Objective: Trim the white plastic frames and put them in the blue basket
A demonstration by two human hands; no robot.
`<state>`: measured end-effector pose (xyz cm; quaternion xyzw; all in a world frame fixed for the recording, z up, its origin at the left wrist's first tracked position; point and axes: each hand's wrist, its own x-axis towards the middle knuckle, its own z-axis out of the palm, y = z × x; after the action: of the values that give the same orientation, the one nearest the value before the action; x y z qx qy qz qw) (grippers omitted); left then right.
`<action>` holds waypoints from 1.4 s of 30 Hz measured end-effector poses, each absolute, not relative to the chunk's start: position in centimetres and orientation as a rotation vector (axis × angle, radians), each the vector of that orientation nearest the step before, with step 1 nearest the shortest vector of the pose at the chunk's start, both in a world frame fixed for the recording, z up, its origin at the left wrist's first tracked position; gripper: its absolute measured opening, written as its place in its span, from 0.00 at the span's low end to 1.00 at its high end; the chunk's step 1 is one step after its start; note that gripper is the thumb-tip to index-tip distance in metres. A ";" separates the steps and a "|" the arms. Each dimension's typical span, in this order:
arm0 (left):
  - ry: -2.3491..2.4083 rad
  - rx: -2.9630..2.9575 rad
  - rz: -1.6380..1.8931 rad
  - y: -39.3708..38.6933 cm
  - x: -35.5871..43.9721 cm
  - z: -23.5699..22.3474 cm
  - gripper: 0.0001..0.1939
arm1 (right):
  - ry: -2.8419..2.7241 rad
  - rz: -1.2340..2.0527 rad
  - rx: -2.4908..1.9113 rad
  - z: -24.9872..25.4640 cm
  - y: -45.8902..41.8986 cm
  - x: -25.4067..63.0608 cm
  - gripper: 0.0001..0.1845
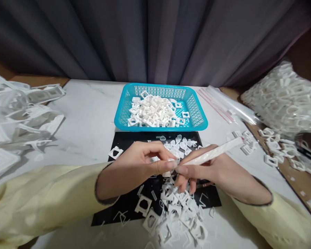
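My left hand (145,162) is closed in a pinch on a small white plastic part (171,162), mostly hidden by the fingers. In my right hand (204,169) lies a slim white handle (215,152) that looks wrapped, slanting up to the right; its working tip is hidden where both hands meet. Below the hands, white square frames with round holes (175,211) are heaped with thin scraps. Small white flakes (182,143) lie just beyond the fingers on a black mat (129,180). One loose white frame (115,152) rests left of my left hand.
A blue perforated basket (160,129) holding many white parts stands behind the mat. White plastic scraps (23,117) pile up at left. On the right are zip bags (223,100), loose white parts (280,148) and a full clear bag (285,100). A grey curtain (134,38) hangs behind.
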<state>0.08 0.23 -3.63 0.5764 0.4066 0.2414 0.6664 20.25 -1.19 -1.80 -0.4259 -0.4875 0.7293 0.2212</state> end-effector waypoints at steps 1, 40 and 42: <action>0.913 1.310 0.549 0.2 0.0 -3.8 0.08 | -1.348 2.023 -1.158 -1.9 -1.2 20.3 0.08; 0.967 1.361 0.589 0.1 -0.1 -3.9 0.09 | -1.356 1.985 -1.227 -1.7 -1.4 19.9 0.11; 0.959 1.352 0.588 0.0 0.0 -3.9 0.08 | -1.357 1.997 -1.180 -2.0 -1.4 19.9 0.12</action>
<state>-0.04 0.04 -3.86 0.5923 0.4199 0.2576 0.6376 19.94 -1.41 -2.02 -0.4278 -0.4920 0.7241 0.2251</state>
